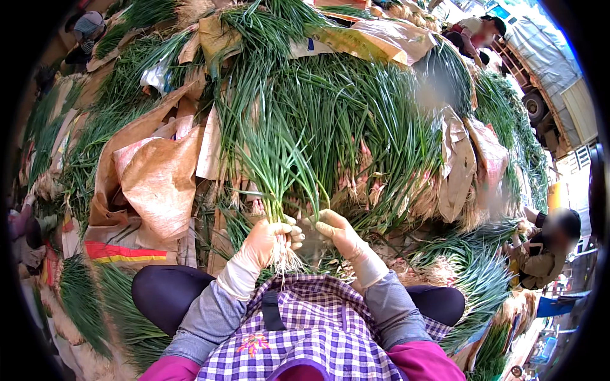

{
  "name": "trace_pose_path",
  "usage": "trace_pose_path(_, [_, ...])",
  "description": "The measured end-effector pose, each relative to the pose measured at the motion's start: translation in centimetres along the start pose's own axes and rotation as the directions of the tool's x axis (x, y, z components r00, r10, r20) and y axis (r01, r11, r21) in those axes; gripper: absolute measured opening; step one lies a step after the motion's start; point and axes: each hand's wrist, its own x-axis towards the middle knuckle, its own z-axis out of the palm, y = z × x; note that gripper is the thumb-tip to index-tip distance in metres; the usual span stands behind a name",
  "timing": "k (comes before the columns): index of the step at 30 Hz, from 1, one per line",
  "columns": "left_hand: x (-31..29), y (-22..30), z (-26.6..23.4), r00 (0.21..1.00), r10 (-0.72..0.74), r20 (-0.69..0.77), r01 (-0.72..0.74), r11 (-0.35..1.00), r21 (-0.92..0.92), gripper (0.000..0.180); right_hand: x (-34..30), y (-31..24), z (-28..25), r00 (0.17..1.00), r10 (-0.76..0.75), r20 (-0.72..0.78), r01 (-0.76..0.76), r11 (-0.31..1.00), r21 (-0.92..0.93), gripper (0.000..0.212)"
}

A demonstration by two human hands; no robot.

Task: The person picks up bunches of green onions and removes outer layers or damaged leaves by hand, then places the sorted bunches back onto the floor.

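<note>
My left hand (267, 240), in a pale rubber glove, is closed round a bunch of green onions (273, 174). Their long green leaves point away from me, and the white roots hang below the fist toward my lap. Just to the right, my right hand (338, 233), gloved the same way, pinches a thin green onion leaf (322, 197) between thumb and fingers. The hands are close together but apart, above my checked apron (305, 324). Beyond them lies a big heap of green onions (343, 114), some with pinkish bulbs toward me.
Brown woven sacks (159, 181) lie crumpled at the left. More green onions (473, 267) are piled on my right, roots inward. One person (549, 251) sits at the right; another person (473, 35) bends at the far right near a truck (540, 82). A third person (86, 32) is far left.
</note>
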Motion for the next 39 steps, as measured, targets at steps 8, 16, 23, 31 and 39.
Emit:
trace_pose_path(8, [-0.4,1.7,0.1,0.992,0.122,0.033,-0.125,0.985,0.116,0.014,-0.5,-1.0,3.8,0.999,0.035,0.012,-0.030,0.956,-0.291,0.026])
trace_pose_path(16, [-0.5,3.6,2.3,0.978,0.197,0.062,-0.207,0.941,0.269,0.018,1.7,1.6,-2.6,0.866,0.450,-0.216,-0.292,0.106,-0.950,0.025])
trace_pose_path(23, [4.3,-0.5,-1.7,0.987,-0.015,-0.161,0.025,0.998,0.063,0.019,11.3,-5.6,-10.1,0.602,-0.227,-0.766,-0.669,0.381,-0.639,0.028])
trace_pose_path(31, [3.4,-0.5,0.0,0.999,0.037,-0.029,-0.033,0.990,0.138,0.014,4.9,-7.6,-8.1,0.861,0.106,-0.498,-0.286,0.910,-0.299,0.033])
trace_pose_path(39, [4.3,-3.4,0.6,0.988,0.149,0.047,-0.154,0.868,0.472,0.012,2.6,-1.5,1.7,0.904,-0.061,-0.423,-0.094,0.938,-0.335,0.022])
